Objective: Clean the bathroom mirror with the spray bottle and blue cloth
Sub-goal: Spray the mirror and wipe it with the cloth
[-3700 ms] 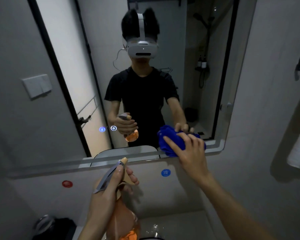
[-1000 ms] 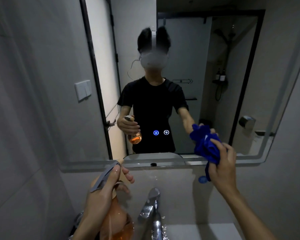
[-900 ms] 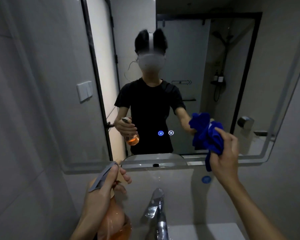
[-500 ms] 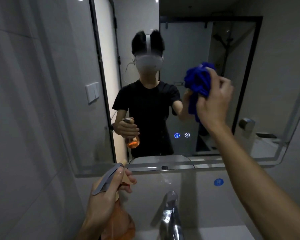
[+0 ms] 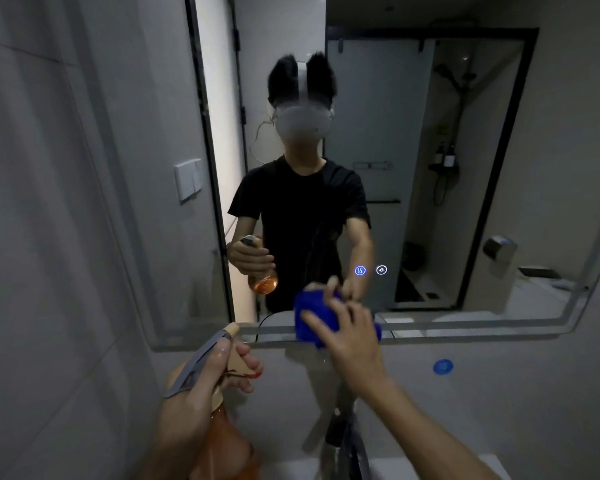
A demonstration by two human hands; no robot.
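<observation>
My right hand (image 5: 352, 336) has its grip on the blue cloth (image 5: 314, 315): the fingers are spread over the bunched cloth and press it flat on the glass, at the lower edge of the bathroom mirror (image 5: 465, 202). Part of the cloth shows to the left of my fingers and a small part to the right of them, over the mirror's bottom frame.

To the left of this hand and lower, my left hand (image 5: 201, 382) has its grip closed around the neck of the spray bottle (image 5: 222, 427). The index finger lies along the grey trigger, and the nozzle points up toward the mirror. The bottle body below the hand is orange and clear, with liquid inside.

Just right of the cloth hand and a little above, two small lit icons (image 5: 370, 270) glow in the glass. Below this hand stands a tap (image 5: 352, 441), dark and blurred. Further right on the wall is a blue round sticker (image 5: 443, 366). Far to the left, beyond the bottle hand, a wall switch (image 5: 187, 180) sits on the grey tiles.
</observation>
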